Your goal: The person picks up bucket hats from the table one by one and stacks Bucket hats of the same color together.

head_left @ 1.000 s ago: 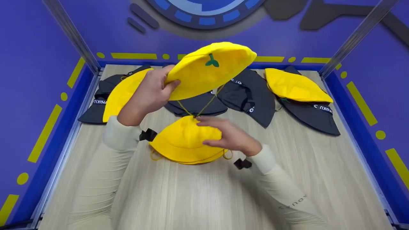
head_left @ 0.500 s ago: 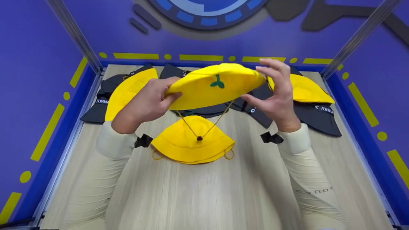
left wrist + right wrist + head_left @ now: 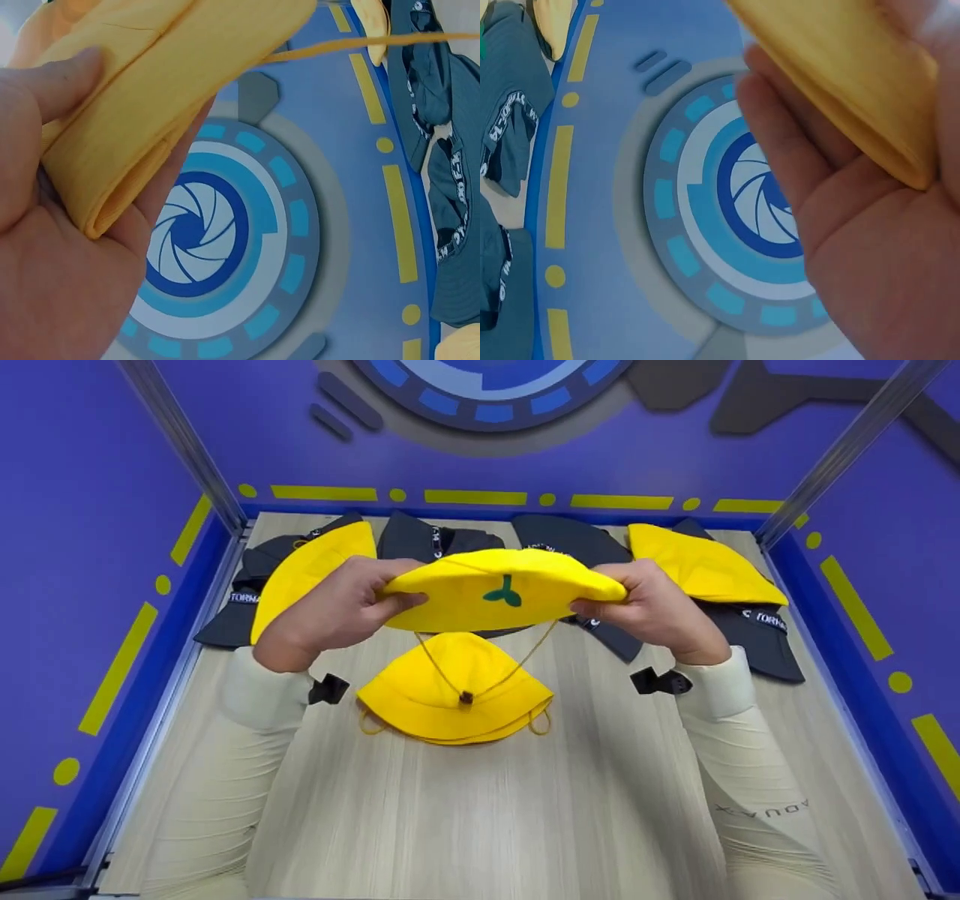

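Observation:
A yellow bucket hat (image 3: pixel 457 596) with a green sprout emblem is held up, folded flat, between my two hands. At its left end my left hand (image 3: pixel 349 604) pinches the brim, thumb on the near side. The right end is pinched the same way by my right hand (image 3: pixel 652 607). The wrist views show the folded cloth (image 3: pixel 157 97) lying between thumb and fingers of each hand. A thin cord with a dark stopper (image 3: pixel 466 697) hangs from the hat. Below it, another folded yellow hat (image 3: pixel 450 690) lies on the table, cord loops showing at both ends.
Along the back of the table (image 3: pixel 480 825) lie several dark hats (image 3: pixel 562 536) with white-lettered bands. One yellow hat (image 3: pixel 307 566) overlaps the dark ones at back left, and another yellow hat (image 3: pixel 697 562) at back right. Blue panels (image 3: pixel 847 547) enclose the back and sides.
My right hand has left the hat on the table, moved up and right, and taken the held hat's right end. The held hat has come down and levelled; its cord hangs over the lower hat.

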The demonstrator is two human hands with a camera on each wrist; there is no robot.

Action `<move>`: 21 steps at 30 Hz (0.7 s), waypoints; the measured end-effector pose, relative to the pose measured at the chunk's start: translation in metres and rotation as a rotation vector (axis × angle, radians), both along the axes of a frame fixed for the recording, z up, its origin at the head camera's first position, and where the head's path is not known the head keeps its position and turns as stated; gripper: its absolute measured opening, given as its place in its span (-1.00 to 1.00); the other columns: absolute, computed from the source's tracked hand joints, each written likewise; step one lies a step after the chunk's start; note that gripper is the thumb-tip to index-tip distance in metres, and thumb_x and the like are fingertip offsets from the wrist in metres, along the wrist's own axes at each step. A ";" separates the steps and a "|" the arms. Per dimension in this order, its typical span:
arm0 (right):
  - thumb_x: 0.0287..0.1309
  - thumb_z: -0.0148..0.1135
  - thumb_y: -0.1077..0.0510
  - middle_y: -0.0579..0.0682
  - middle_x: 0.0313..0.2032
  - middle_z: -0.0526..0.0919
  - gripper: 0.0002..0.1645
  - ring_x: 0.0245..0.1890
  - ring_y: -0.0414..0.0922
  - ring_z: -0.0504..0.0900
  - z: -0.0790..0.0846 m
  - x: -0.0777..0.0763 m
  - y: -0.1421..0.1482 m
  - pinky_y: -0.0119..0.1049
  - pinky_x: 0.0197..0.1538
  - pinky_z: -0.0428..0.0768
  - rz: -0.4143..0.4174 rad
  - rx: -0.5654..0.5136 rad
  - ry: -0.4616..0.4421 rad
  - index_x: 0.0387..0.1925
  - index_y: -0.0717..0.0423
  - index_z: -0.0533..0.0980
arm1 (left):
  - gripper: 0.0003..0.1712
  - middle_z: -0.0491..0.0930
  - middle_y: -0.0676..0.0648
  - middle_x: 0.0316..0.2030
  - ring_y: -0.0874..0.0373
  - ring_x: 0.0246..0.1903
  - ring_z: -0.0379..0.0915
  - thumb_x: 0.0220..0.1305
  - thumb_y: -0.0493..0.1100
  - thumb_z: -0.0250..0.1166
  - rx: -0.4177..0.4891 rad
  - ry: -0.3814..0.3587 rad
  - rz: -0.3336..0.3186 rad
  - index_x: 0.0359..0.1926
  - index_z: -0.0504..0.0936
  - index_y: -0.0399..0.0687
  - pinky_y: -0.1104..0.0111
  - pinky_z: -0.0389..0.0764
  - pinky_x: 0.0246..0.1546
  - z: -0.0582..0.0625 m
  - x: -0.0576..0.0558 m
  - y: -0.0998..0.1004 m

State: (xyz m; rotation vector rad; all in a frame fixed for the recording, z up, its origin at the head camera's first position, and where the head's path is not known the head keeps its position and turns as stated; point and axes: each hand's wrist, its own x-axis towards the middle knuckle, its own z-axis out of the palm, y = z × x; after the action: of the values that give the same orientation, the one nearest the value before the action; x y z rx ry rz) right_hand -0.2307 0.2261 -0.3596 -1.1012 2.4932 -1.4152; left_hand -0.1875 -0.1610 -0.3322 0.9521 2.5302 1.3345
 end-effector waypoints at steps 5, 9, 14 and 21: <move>0.31 0.36 0.17 -0.07 -0.25 0.79 -0.80 -0.45 -0.12 0.57 0.000 0.000 -0.006 -0.44 -0.29 0.60 -0.040 0.003 0.058 -0.06 -0.04 0.73 | -0.61 0.70 0.06 0.10 0.18 0.04 0.68 0.46 -0.08 0.25 0.009 0.033 0.073 0.27 0.61 0.16 0.26 0.71 0.06 -0.002 -0.004 -0.007; 0.28 0.39 0.19 -0.08 -0.31 0.77 -0.84 -0.50 -0.17 0.52 -0.002 -0.002 -0.013 -0.46 -0.32 0.55 -0.090 -0.047 0.139 -0.12 0.00 0.75 | -0.66 0.73 0.03 -0.02 0.19 -0.16 0.66 0.42 -0.02 0.29 -0.019 0.082 0.194 0.17 0.68 0.12 0.43 0.68 -0.12 -0.002 -0.006 -0.014; 0.22 0.44 0.19 -0.08 -0.36 0.76 -0.88 -0.53 -0.16 0.48 -0.009 -0.004 -0.021 -0.44 -0.36 0.49 -0.154 -0.099 0.215 -0.19 0.05 0.75 | -0.69 0.76 0.01 -0.10 0.13 -0.35 0.56 0.41 0.00 0.30 -0.027 0.130 0.285 0.08 0.73 0.07 0.49 0.56 -0.34 -0.010 -0.006 -0.020; 0.20 0.46 0.16 -0.08 -0.23 0.81 -0.78 -0.45 -0.14 0.59 -0.048 -0.003 -0.028 -0.44 -0.30 0.64 -0.146 -0.129 0.151 -0.10 0.05 0.73 | -0.65 0.76 -0.01 -0.02 0.16 -0.15 0.70 0.39 -0.01 0.32 -0.003 0.049 0.314 0.12 0.72 0.02 0.49 0.67 -0.12 -0.049 -0.003 -0.027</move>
State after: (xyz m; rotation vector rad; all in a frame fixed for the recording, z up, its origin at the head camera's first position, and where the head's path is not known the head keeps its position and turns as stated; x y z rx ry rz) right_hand -0.2334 0.1980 -0.4076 -1.1069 2.6694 -1.6090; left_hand -0.1902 -0.1881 -0.3809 0.6098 2.8078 1.3964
